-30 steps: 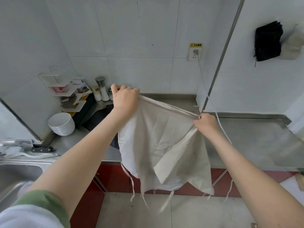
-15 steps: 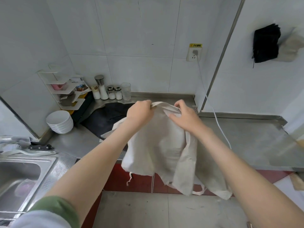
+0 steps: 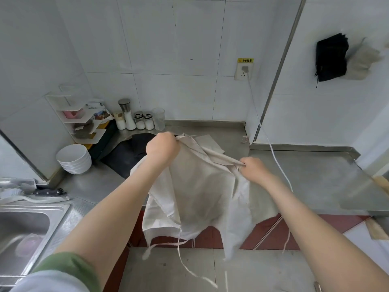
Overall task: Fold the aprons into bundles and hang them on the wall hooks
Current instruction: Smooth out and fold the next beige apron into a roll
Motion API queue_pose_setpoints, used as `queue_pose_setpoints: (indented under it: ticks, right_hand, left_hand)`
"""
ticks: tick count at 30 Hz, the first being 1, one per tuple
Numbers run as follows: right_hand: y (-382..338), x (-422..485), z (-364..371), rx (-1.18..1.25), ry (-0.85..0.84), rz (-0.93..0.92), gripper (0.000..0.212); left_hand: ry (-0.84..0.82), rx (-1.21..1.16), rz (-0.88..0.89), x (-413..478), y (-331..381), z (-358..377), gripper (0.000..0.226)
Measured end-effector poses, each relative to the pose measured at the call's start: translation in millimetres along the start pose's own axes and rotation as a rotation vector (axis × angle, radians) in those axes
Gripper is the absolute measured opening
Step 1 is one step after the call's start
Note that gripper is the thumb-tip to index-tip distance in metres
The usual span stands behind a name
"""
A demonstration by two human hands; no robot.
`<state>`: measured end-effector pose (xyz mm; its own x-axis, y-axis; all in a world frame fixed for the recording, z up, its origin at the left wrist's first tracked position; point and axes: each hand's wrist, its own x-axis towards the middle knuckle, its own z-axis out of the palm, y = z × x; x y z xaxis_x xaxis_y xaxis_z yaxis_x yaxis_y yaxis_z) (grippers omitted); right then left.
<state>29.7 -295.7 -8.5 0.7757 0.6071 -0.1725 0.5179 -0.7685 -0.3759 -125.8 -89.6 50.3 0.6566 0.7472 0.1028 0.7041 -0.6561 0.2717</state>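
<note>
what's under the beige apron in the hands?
Left of the apron, a dark cloth lies on the counter; below its hem, red cabinet fronts show. How far the cloth runs beneath it is covered, as is the counter edge there.

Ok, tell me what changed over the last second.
The hands came together, then parted again: left hand and right hand now stretch the top edge of the beige apron lower, over the counter. Both gripped it throughout. The black hung bundle and bowls stayed put.
</note>
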Motion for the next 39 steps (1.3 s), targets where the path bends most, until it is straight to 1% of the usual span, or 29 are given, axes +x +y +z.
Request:
queue_pose_setpoints:
  ticks: [5, 8, 9, 11, 12, 14, 15, 16, 17, 19, 21, 24, 26, 28, 30, 32, 34, 35, 36, 37, 38, 39]
  right_hand:
    - [-4, 0, 3, 0.074, 0.147, -0.099, 0.022]
    - [-13, -3, 3, 0.162, 0.229, -0.13, 0.033]
    - [-17, -3, 4, 0.155, 0.271, -0.139, 0.034]
    - [-26, -2, 7, 0.07, 0.35, -0.145, 0.026]
    - [-32, -3, 9, 0.025, 0.354, -0.145, 0.028]
    - [-44, -6, 13, -0.011, 0.277, -0.135, 0.048]
    - [-50, -6, 16, -0.018, 0.244, -0.133, 0.053]
    - [-54, -6, 19, -0.024, 0.237, -0.141, 0.053]
    - [-57, -5, 23, -0.012, 0.251, -0.153, 0.046]
    - [-58, -2, 26, 0.081, 0.317, -0.166, 0.028]
    - [-52, 0, 24, 0.17, 0.364, -0.129, 0.029]
    - [-39, 4, 18, 0.097, 0.4, -0.019, 0.033]
    - [-23, 9, 17, 0.021, 0.385, 0.066, 0.033]
    - [-3, 13, 17, 0.007, 0.337, 0.134, 0.029]
    - [16, 16, 11, 0.089, 0.307, 0.192, 0.025]
    - [25, 16, -1, 0.218, 0.351, 0.209, 0.026]
    - [24, 19, -16, 0.446, 0.367, 0.131, 0.024]
    - [22, 20, -21, 0.56, 0.313, 0.06, 0.02]
    - [15, 18, -25, 0.597, 0.19, -0.031, 0.016]
    - [6, 15, -25, 0.557, 0.056, -0.128, 0.03]
    - [-2, 14, -22, 0.502, -0.04, -0.206, 0.056]
    - [-11, 14, -17, 0.473, -0.088, -0.263, 0.077]
  left_hand:
    - [-0.006, -0.039, 0.007, -1, 0, 1, 0.025]
    - [-0.025, -0.088, 0.04, -3, 3, 4, 0.029]
    - [-0.031, -0.107, 0.058, -4, 6, 4, 0.032]
    - [-0.048, -0.15, 0.104, -7, 14, 1, 0.037]
    - [-0.068, -0.175, 0.131, -9, 19, -1, 0.037]
    - [-0.137, -0.222, 0.193, -12, 32, -5, 0.035]
    - [-0.181, -0.238, 0.222, -13, 38, -7, 0.032]
    - [-0.224, -0.243, 0.246, -14, 44, -8, 0.028]
    - [-0.257, -0.24, 0.261, -14, 48, -9, 0.027]
    - [-0.27, -0.208, 0.261, -11, 50, -9, 0.029]
    - [-0.246, -0.168, 0.236, -5, 46, -8, 0.028]
    - [-0.192, -0.1, 0.179, 2, 32, -3, 0.031]
    - [-0.142, -0.071, 0.143, 5, 22, 1, 0.034]
    - [-0.104, -0.041, 0.103, 8, 14, 3, 0.036]
    - [-0.071, -0.023, 0.061, 12, 6, 1, 0.038]
    - [-0.002, -0.08, 0.052, 16, 3, -2, 0.034]
    - [0.064, -0.184, 0.08, 19, 6, -7, 0.029]
    - [0.065, -0.222, 0.107, 21, 11, -9, 0.027]
    - [0.052, -0.241, 0.136, 21, 16, -10, 0.026]
    - [0.033, -0.247, 0.166, 21, 21, -10, 0.028]
    - [0.012, -0.249, 0.199, 21, 27, -10, 0.032]
    - [-0.02, -0.256, 0.236, 21, 32, -10, 0.034]
